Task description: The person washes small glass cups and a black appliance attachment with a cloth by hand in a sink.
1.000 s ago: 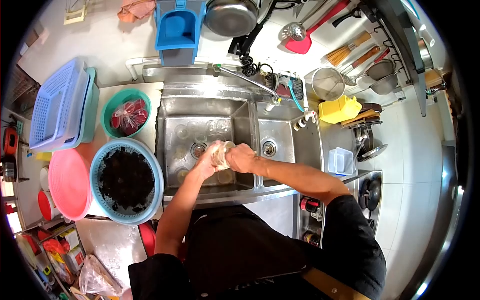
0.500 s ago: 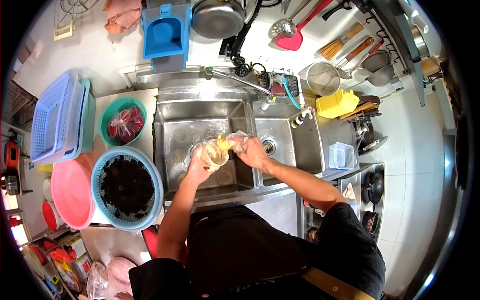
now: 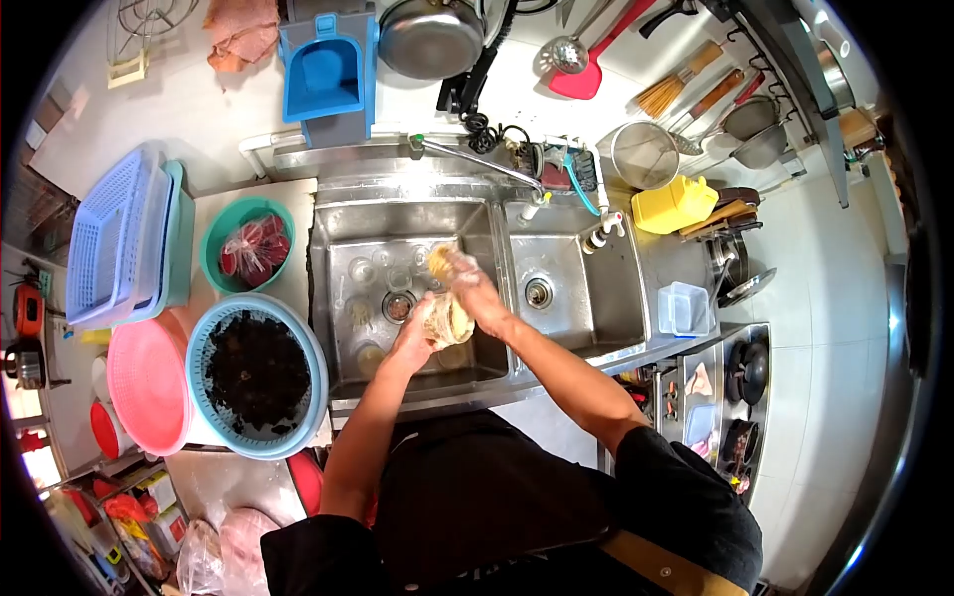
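Over the left sink basin [image 3: 343, 223], my left hand [image 3: 412, 343] is closed around a clear, soapy cup [image 3: 451, 322], tilted to the right. My right hand [image 3: 479, 301] has suds on its fingers and grips a yellow sponge [image 3: 439, 260] just above the cup, beside its upper edge. The fingers partly cover both the cup and the sponge. Several clear round glasses [image 3: 362, 270] lie on the basin floor around the drain [image 3: 398, 306].
A faucet [image 3: 477, 161] reaches over the sinks. Left of them stand a blue basket [image 3: 316, 397] of dark wet food, a green bowl [image 3: 207, 248] with a red bagged item, and a pink basket [image 3: 149, 387]. A yellow jug [image 3: 674, 206] and clear plastic container [image 3: 684, 309] sit on the right.
My right hand has drawn the sponge up and away from the cup's mouth. My left hand has turned the cup and shifted slightly right.
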